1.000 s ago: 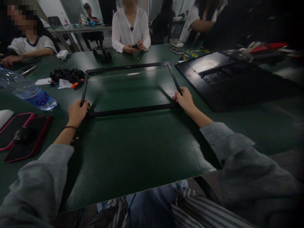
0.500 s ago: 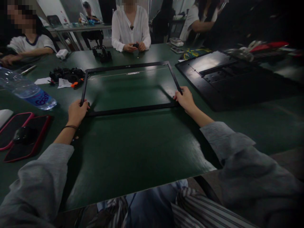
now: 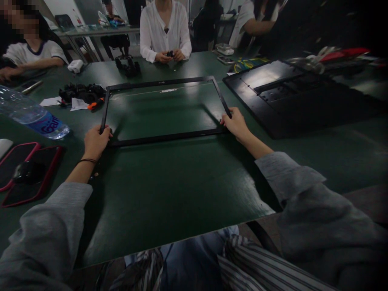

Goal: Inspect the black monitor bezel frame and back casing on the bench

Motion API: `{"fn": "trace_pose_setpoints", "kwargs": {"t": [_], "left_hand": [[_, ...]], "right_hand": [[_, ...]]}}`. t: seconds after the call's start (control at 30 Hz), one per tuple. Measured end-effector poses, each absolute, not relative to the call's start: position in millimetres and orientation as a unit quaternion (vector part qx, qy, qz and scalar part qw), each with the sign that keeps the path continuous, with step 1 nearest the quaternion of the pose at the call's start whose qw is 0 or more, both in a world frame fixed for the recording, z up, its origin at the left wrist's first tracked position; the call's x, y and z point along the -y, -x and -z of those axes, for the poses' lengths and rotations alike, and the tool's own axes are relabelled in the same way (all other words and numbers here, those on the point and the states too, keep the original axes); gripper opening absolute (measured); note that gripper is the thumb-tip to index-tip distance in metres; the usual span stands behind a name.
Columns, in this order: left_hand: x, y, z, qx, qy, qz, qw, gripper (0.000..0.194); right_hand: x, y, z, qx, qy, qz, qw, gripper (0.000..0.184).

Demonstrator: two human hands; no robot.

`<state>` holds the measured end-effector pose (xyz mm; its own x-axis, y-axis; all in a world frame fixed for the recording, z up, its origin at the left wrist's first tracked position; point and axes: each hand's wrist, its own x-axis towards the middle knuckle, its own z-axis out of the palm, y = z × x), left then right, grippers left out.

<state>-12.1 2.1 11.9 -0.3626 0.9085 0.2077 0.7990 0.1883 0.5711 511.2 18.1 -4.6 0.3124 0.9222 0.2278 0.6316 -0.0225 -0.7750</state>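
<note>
A thin black rectangular screen bezel (image 3: pixel 169 138), with nothing filling its middle, is held low over the green table (image 3: pixel 176 190). My left hand (image 3: pixel 96 141) is closed around its left side near the front corner. At the opposite side, my right hand (image 3: pixel 235 123) grips the bezel's right edge near the front corner. Small pale marks show on its far bar. Whether the bezel touches the tabletop, I cannot tell. To the right lies a large dark panel (image 3: pixel 291 101), like a monitor's back cover, apart from my right hand.
Left of my left hand are a water bottle (image 3: pixel 36 117) on its side and red-edged phones (image 3: pixel 45 173) with a black object on top. Black parts (image 3: pixel 80 93) lie beyond. Across the table sits a person in a white shirt (image 3: pixel 165 30); yellow cables (image 3: pixel 248 64) lie at the far right.
The whole view has shifted slightly, so everything appears a little farther left and higher. Both hands keep their hold on the bezel.
</note>
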Motion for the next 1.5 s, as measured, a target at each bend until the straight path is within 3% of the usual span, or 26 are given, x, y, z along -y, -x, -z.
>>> {"fn": "trace_pose_setpoints", "kwargs": {"t": [1.5], "left_hand": [[-2.9,12.3,-12.1,-0.767,-0.560,-0.302,0.081,0.031]], "right_hand": [[-19.0,-510.8,4.4,0.567,0.692,-0.177,0.410,0.035]]}}
